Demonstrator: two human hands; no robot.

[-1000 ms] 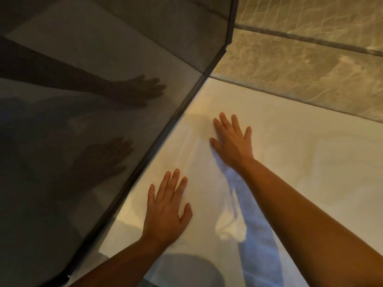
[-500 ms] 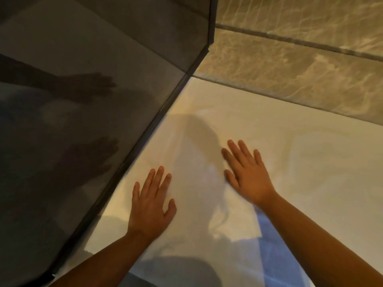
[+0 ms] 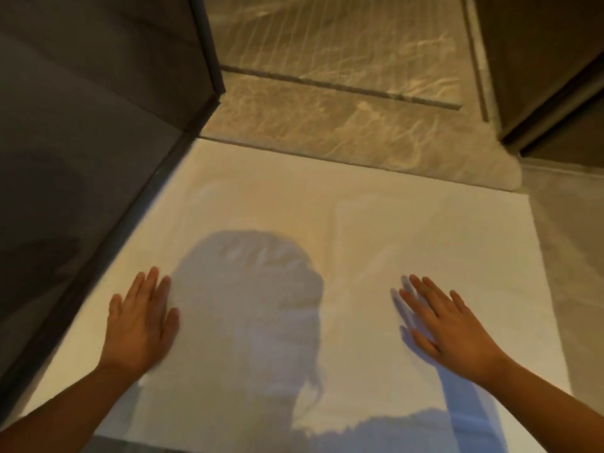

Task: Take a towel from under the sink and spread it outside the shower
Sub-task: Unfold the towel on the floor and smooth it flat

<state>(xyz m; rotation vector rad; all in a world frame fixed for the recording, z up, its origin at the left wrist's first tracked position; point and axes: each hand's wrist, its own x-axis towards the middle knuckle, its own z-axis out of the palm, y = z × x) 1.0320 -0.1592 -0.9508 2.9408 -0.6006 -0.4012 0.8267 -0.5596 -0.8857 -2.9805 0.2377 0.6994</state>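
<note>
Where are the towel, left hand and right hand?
towel (image 3: pixel 376 243): head view, bare middle of the white cloth.
left hand (image 3: pixel 139 325): head view, back of the hand.
right hand (image 3: pixel 447 328): head view, back of the hand.

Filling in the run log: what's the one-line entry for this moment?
towel: flat on floor | left hand: palm down | right hand: palm down | stage: smoothing

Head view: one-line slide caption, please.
Left hand and right hand pressed flat, fingers spread, on a white towel laid on the floor beside the dark glass shower panel.
</note>
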